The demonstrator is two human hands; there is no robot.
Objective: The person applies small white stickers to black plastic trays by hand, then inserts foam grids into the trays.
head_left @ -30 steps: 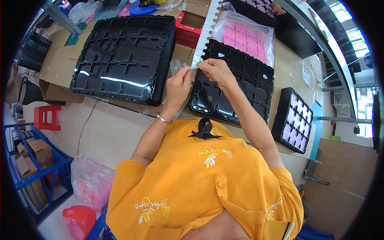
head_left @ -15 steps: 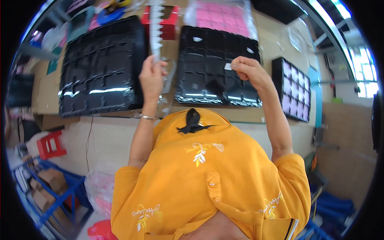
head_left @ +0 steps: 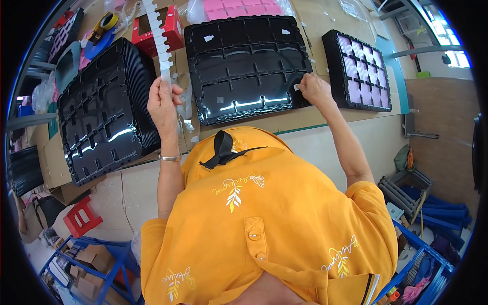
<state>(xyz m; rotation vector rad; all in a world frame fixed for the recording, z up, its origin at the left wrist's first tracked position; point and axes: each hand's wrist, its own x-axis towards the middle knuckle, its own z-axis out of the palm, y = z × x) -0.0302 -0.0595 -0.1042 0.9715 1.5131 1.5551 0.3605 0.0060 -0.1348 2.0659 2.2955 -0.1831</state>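
My left hand [head_left: 163, 108] pinches the lower end of a long white strip [head_left: 159, 40] with a row of notches along one edge. My right hand [head_left: 317, 91] has thumb and fingers closed on a small white sticker [head_left: 297, 87], at the near right corner of a black plastic tray [head_left: 239, 58]. Whether the sticker touches the tray I cannot tell. Two white pieces [head_left: 209, 38] are on the tray's far part, left and right, and a faint pale square [head_left: 220, 100] shows near its near left corner.
A tall stack of black trays [head_left: 96, 109] stands at the left. To the right sits a black tray with light purple compartments [head_left: 362, 71]. Behind are a red box [head_left: 175, 30], pink trays [head_left: 239, 7] and a tape roll [head_left: 108, 21]. White scraps lie on the cardboard [head_left: 190, 124].
My right hand has moved with the sticker from over the tray's right part to its near right corner. My left hand still holds the strip. The whole view has shifted and turned.
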